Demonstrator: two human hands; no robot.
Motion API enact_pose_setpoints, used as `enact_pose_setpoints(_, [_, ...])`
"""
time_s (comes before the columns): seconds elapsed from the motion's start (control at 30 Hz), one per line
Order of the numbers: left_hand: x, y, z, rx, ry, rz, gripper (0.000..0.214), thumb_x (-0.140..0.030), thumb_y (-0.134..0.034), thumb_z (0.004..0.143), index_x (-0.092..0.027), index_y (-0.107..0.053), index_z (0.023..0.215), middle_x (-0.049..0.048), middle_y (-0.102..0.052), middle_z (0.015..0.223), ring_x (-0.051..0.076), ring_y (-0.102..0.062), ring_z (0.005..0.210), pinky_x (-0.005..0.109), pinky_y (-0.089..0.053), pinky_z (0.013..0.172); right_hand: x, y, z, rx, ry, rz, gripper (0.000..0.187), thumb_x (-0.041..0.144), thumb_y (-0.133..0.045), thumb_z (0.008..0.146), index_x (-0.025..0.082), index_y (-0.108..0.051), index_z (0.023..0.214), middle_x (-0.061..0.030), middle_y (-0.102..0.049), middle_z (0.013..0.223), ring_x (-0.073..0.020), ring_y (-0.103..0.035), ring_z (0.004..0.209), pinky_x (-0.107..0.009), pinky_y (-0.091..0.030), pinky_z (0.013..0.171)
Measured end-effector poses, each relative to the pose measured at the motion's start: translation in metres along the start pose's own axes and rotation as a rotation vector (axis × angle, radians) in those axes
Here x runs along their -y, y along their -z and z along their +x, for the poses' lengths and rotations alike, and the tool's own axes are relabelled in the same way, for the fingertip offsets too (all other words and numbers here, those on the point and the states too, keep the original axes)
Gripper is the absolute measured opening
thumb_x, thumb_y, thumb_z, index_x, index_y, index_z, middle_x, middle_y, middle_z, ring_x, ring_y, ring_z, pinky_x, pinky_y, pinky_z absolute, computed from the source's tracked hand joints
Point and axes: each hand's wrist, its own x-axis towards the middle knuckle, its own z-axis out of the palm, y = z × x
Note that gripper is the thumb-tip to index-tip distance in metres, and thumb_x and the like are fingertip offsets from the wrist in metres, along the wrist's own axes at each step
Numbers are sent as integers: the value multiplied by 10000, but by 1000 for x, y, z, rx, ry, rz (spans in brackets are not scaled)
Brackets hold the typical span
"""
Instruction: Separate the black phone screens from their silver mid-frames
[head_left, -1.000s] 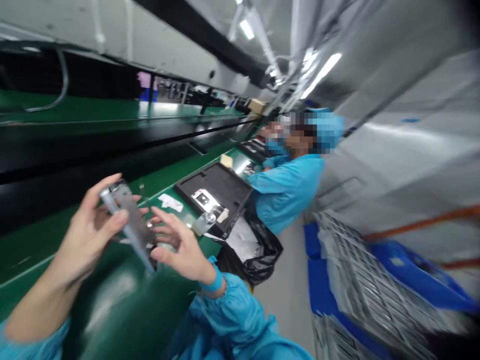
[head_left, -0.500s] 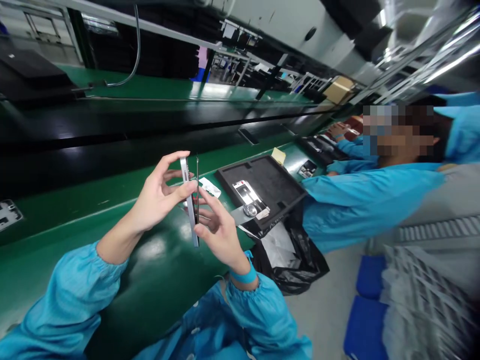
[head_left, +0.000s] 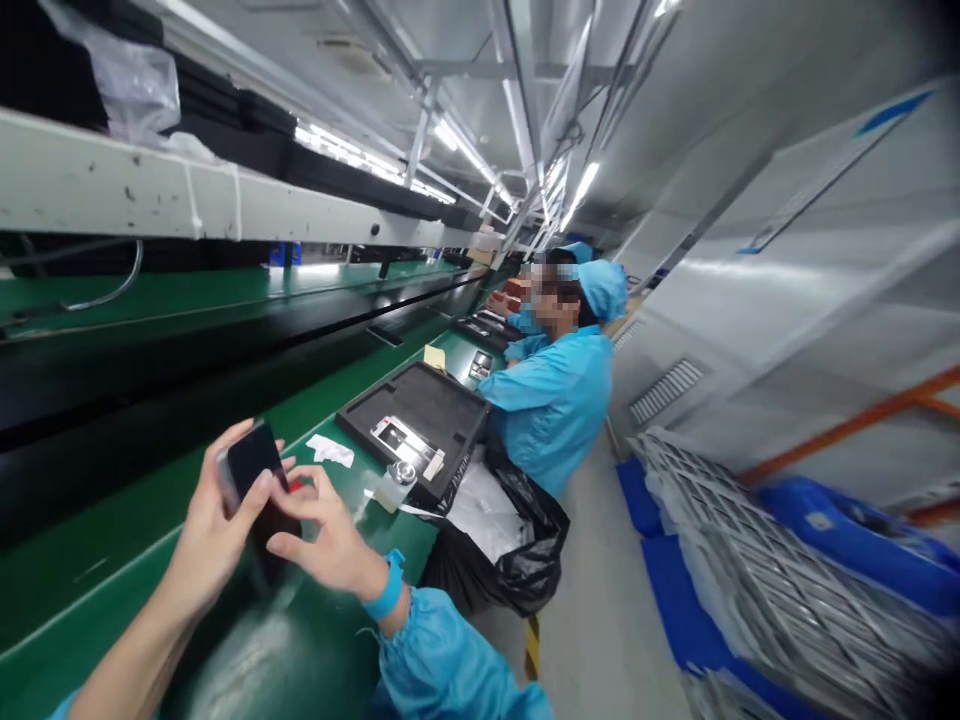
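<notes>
A smartphone (head_left: 253, 470) with a dark, glossy face is held up above the green bench, tilted toward me. My left hand (head_left: 214, 525) is closed round its left side, thumb across the face and fingers behind. My right hand (head_left: 330, 535) has bent fingers at the phone's right edge, thumb low beside it; a blue band circles that wrist. A small red spot shows behind the right fingertips. The phone's back and its lower end are partly hidden or blurred.
Right of my hands, a black tray (head_left: 450, 400) holds a white-framed phone part (head_left: 409, 445). Near it are a small clear-lidded container (head_left: 397, 485) and a crumpled white paper (head_left: 330, 450). A black bag (head_left: 540, 545) hangs below. A co-worker in blue (head_left: 555, 390) sits beyond.
The view has swung up and to the right. Edge-on before, with a thin panel standing apart from its body, the phone now turns its dark face toward me. Both hands stay at it.
</notes>
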Motion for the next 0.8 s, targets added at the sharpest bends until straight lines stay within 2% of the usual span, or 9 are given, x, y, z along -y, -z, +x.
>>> enact_pose_setpoints(0.1, [4, -4, -2, -86, 43, -138, 742, -695, -787, 895, -282, -572, 1473, 121, -739, 1365, 310, -790, 1117, 428, -700, 906, 5, -5, -5, 32, 64, -136, 728, 650, -795, 933, 243, -680, 1526, -159, -401, 1594, -253, -596, 1235, -479, -507, 1211])
enact_pose_setpoints(0.2, [-1, -5, -5, -109, 77, -117, 720, -811, -707, 883, -236, -661, 1312, 111, -807, 1171, 300, -814, 941, 400, -710, 791, 9, -7, -4, -37, 151, -85, 932, 746, -697, 956, 260, -434, 1706, -201, -274, 1695, -271, -594, 1252, -487, -562, 1138])
enact_pose_setpoints(0.27, [-5, -7, -10, -80, 128, -101, 733, -869, -625, 892, -220, -711, 1222, 105, -825, 1082, 308, -814, 909, 396, -706, 788, 13, -4, 4, -143, 125, 63, 987, 826, -617, 955, 255, -377, 1723, -213, -411, 1600, -238, -645, 1116, -419, -639, 938])
enact_pose_setpoints(0.33, [-6, -11, -15, -12, 184, -106, 721, -871, -604, 902, -222, -746, 1181, 97, -835, 1056, 324, -814, 943, 398, -702, 811, 18, 4, 12, -132, -3, 219, 937, 912, -452, 965, 192, -582, 1550, -135, -659, 1181, -169, -649, 803, -315, -607, 669])
enact_pose_setpoints(0.4, [-4, -15, -20, 54, 227, -129, 694, -845, -635, 901, -233, -769, 1198, 85, -841, 1039, 345, -811, 995, 408, -698, 833, 25, 11, 18, -20, -165, 283, 978, 982, -285, 936, 135, -745, 1097, -7, -584, 700, -122, -533, 532, -250, -485, 494])
enact_pose_setpoints(0.47, [0, -17, -22, 90, 248, -123, 677, -820, -668, 894, -242, -783, 1228, 75, -844, 1001, 359, -808, 1023, 420, -695, 849, 30, 15, 20, 38, -268, 267, 958, 1038, -213, 879, 184, -619, 729, 48, -428, 477, -107, -449, 412, -228, -390, 416])
enact_pose_setpoints(0.57, [3, -18, -24, 54, 221, -7, 692, -831, -663, 885, -231, -813, 1197, 76, -840, 938, 369, -807, 1023, 432, -691, 865, 35, 15, 17, -14, -274, 256, 899, 1094, -271, 801, 239, -480, 622, 48, -412, 404, -100, -423, 358, -220, -329, 363])
enact_pose_setpoints(0.67, [-2, -18, -26, 7, 176, 82, 711, -851, -629, 891, -233, -830, 1182, 83, -845, 987, 362, -799, 1079, 437, -664, 971, 41, 14, 13, -37, -252, 276, 903, 1116, -343, 750, 234, -503, 643, 44, -443, 402, -100, -424, 339, -217, -299, 329])
enact_pose_setpoints(0.8, [-6, -18, -31, -20, 117, 169, 702, -849, -582, 917, -279, -822, 1248, 78, -846, 1055, 374, -756, 1219, 461, -606, 1092, 54, 22, 12, -4, -245, 260, 881, 1080, -417, 782, 215, -548, 682, 34, -501, 444, -103, -465, 368, -209, -312, 345])
